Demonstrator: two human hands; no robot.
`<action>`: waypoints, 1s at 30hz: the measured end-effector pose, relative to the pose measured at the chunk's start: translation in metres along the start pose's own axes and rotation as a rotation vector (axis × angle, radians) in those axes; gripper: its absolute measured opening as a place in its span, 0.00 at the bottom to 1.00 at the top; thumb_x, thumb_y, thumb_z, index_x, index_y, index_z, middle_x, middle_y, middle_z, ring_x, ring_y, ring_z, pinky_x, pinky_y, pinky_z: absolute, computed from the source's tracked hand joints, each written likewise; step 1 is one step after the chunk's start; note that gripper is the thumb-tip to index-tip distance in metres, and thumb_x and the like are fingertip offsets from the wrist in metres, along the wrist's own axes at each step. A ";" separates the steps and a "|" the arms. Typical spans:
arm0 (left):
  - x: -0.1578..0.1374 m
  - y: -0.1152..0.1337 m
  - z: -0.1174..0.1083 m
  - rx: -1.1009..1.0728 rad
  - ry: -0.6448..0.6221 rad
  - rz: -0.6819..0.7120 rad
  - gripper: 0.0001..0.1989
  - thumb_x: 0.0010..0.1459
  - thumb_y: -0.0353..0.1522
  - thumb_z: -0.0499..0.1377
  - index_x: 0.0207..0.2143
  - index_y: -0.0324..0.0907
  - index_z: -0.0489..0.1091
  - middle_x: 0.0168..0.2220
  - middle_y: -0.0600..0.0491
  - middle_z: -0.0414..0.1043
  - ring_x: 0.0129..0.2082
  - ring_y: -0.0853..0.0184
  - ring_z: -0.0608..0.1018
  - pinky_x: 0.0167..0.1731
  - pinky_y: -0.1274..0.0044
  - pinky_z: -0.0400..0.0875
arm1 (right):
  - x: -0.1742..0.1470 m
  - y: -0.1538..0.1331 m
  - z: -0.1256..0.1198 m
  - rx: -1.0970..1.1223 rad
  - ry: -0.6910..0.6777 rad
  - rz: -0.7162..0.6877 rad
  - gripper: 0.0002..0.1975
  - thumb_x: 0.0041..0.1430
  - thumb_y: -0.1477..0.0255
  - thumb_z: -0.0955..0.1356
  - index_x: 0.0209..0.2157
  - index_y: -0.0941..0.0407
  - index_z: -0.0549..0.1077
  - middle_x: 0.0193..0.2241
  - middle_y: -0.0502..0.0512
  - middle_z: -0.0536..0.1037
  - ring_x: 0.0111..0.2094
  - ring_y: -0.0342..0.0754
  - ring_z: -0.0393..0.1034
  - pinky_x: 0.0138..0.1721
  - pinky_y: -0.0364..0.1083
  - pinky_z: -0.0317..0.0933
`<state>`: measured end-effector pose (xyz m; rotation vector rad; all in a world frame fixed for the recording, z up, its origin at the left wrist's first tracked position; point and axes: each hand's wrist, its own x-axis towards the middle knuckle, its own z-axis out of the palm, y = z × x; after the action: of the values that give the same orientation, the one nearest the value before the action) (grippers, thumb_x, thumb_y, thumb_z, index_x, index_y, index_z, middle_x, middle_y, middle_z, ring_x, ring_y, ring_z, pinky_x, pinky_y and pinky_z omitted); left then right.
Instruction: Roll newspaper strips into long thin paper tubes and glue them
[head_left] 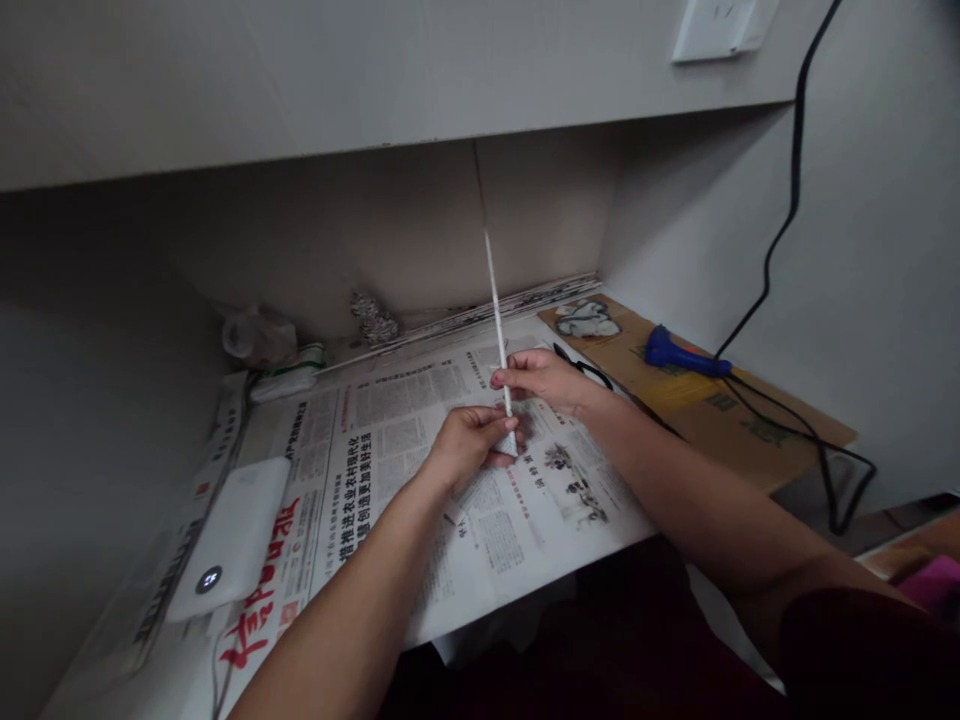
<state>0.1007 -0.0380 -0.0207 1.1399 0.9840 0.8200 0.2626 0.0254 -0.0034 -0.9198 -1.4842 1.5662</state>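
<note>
A long, thin rolled-paper stick [496, 300] stands almost upright in front of me, its upper end narrow and darker. Low on the stick, my left hand [476, 440] pinches the wider, flared end between thumb and fingers. Just above, my right hand [544, 380] holds the shaft with its fingertips. Both hands are closed on the stick, over a newspaper sheet [427, 400] spread on the desk. Black handles [581, 365], possibly of scissors, lie partly hidden behind my right hand.
A white power bank [232, 535] lies at left. Behind are a plastic bag [259, 338], a patterned bundle [373, 318] and several thin paper sticks [517, 298]. At right, a blue glue gun [682, 352] with a black cord [795, 190] rests on cardboard [787, 455]. A cabinet panel [375, 70] overhangs.
</note>
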 end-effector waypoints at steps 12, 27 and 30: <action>-0.001 0.001 0.000 -0.021 -0.006 0.004 0.18 0.45 0.40 0.66 0.34 0.35 0.75 0.31 0.46 0.76 0.28 0.66 0.77 0.23 0.78 0.74 | -0.004 -0.004 -0.003 0.076 -0.129 0.053 0.14 0.50 0.63 0.72 0.33 0.60 0.75 0.34 0.57 0.76 0.34 0.44 0.71 0.34 0.42 0.66; 0.000 -0.001 -0.001 0.050 -0.038 -0.004 0.17 0.46 0.39 0.65 0.35 0.36 0.75 0.32 0.46 0.75 0.29 0.68 0.76 0.24 0.78 0.74 | -0.002 -0.003 0.000 -0.114 -0.025 -0.024 0.15 0.45 0.63 0.74 0.25 0.60 0.72 0.23 0.50 0.72 0.23 0.37 0.63 0.26 0.39 0.58; -0.001 0.001 0.000 0.040 -0.041 -0.009 0.17 0.46 0.39 0.66 0.35 0.35 0.75 0.32 0.46 0.75 0.29 0.67 0.76 0.25 0.77 0.74 | -0.003 -0.004 -0.001 -0.154 -0.020 -0.058 0.15 0.47 0.61 0.73 0.28 0.60 0.74 0.23 0.50 0.72 0.23 0.38 0.62 0.25 0.40 0.57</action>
<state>0.1001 -0.0387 -0.0199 1.1817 0.9748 0.7696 0.2654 0.0234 0.0009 -0.9411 -1.6492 1.4389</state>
